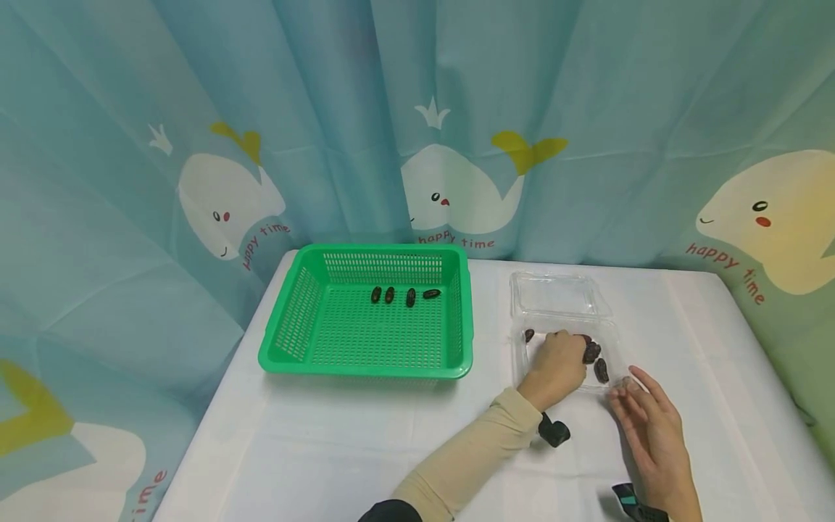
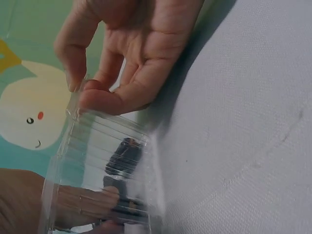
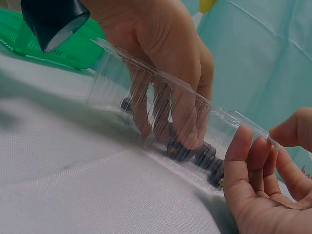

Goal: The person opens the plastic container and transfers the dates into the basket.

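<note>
A hinged clear plastic container (image 1: 569,386) lies with its lid (image 1: 554,295) folded back, holding several dark, wrinkled dates (image 1: 601,370). From the left, my left hand (image 1: 556,368) reaches down into it, fingertips among the dates (image 2: 124,156). The container wall blurs those fingertips, so whether they pinch a date cannot be told. At the container's near right corner, my right hand (image 1: 652,429) pinches the rim (image 3: 273,140) between thumb and fingers. Several more dates (image 1: 410,297) lie apart in a row in the green basket (image 1: 365,372), toward its back.
White cloth covers the table (image 1: 339,449). The basket stands left of the container, a stretch of cloth between them. A blue curtain (image 1: 339,87) with whale prints hangs behind the table's back edge. Black wrist devices (image 1: 554,431) sit on both wrists.
</note>
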`<move>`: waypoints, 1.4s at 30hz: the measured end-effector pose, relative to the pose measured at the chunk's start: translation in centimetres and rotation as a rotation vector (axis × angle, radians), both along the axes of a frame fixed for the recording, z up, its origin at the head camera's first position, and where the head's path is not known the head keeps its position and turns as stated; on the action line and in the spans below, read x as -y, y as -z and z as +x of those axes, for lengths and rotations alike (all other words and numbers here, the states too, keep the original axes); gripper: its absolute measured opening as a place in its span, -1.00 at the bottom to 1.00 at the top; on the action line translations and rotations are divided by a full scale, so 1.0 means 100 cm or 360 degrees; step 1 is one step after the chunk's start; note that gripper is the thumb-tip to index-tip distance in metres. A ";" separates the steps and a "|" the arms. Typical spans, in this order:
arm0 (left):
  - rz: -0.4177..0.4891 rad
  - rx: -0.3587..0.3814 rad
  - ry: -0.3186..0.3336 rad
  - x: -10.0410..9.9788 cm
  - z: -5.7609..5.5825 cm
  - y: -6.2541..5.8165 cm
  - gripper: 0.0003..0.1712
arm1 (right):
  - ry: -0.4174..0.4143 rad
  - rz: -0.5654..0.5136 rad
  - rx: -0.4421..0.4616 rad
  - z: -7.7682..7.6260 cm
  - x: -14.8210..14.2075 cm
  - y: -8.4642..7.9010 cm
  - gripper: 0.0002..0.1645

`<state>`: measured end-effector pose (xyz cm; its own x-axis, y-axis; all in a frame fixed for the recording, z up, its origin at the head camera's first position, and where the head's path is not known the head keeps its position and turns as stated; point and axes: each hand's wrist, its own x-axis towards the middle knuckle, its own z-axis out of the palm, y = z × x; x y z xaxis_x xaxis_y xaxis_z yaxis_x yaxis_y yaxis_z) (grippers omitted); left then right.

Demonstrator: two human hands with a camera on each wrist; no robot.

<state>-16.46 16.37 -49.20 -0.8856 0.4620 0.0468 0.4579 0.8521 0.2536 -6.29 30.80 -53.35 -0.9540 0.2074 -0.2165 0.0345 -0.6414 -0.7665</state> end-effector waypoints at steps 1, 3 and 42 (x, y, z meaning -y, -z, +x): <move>0.0015 -0.0010 0.0014 0.000 0.000 0.001 -0.95 | 0.0000 -0.0021 -0.0011 0.000 0.000 0.000 -0.62; 0.0055 -0.0012 0.0040 -0.001 0.000 0.001 -0.93 | 0.0001 -0.0041 -0.0022 0.000 0.000 0.000 -0.61; 0.1564 0.0459 0.0007 0.046 -0.004 -0.055 -0.75 | 0.0051 0.0002 0.0076 -0.002 0.000 0.000 -0.62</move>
